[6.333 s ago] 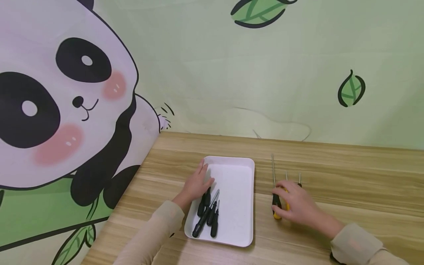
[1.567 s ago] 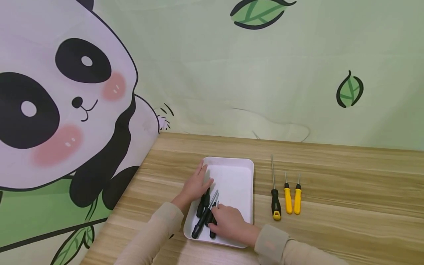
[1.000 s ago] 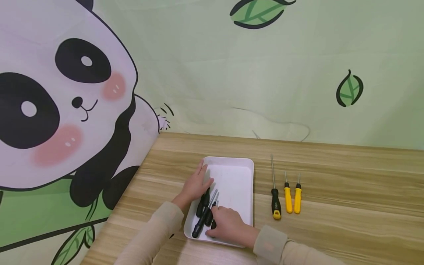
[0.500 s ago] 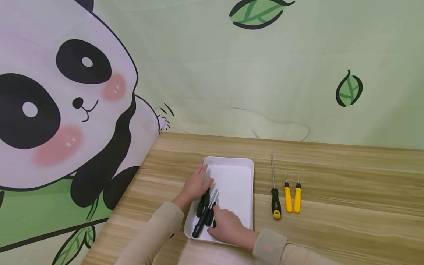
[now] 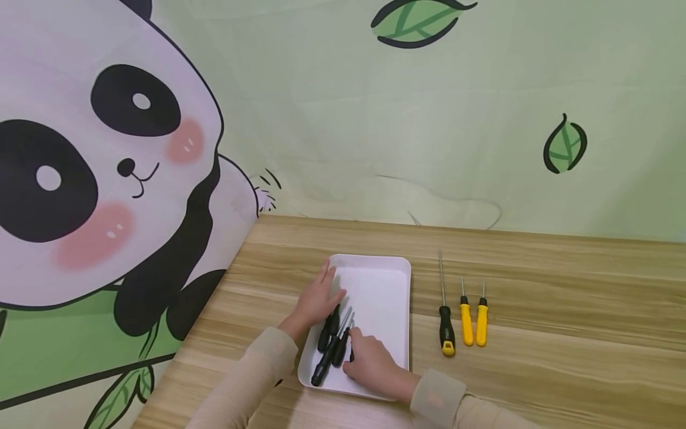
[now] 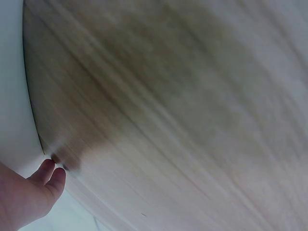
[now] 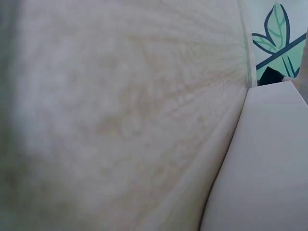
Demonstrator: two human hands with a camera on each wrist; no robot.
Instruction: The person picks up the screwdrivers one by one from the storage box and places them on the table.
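A white tray (image 5: 377, 286) lies on the wooden table with several black-handled screwdrivers (image 5: 323, 366) bunched in its left part. My left hand (image 5: 315, 301) holds the tray's left side, thumb over the inside and other fingers along the outer wall. In the left wrist view two fingertips (image 6: 57, 180) show low beside the white wall. Over the tray's front right, my right hand (image 5: 372, 360) pinches a small black screwdriver (image 5: 351, 356), most of whose handle is hidden behind the fingers. Just left of it lies another small black screwdriver (image 5: 341, 350).
Right of the tray, a long black-and-yellow screwdriver (image 5: 446, 330) and two shorter yellow-handled screwdrivers (image 5: 467, 325) stand in a row, tips pointing to the back. A green wall cloth (image 5: 471, 119) with a panda print (image 5: 182, 268) borders the table's back and left.
Earlier my right hand was at the screwdrivers on the right; it then came into the tray. In the last half second it shifts slightly right with the small screwdriver. My left hand stays put.
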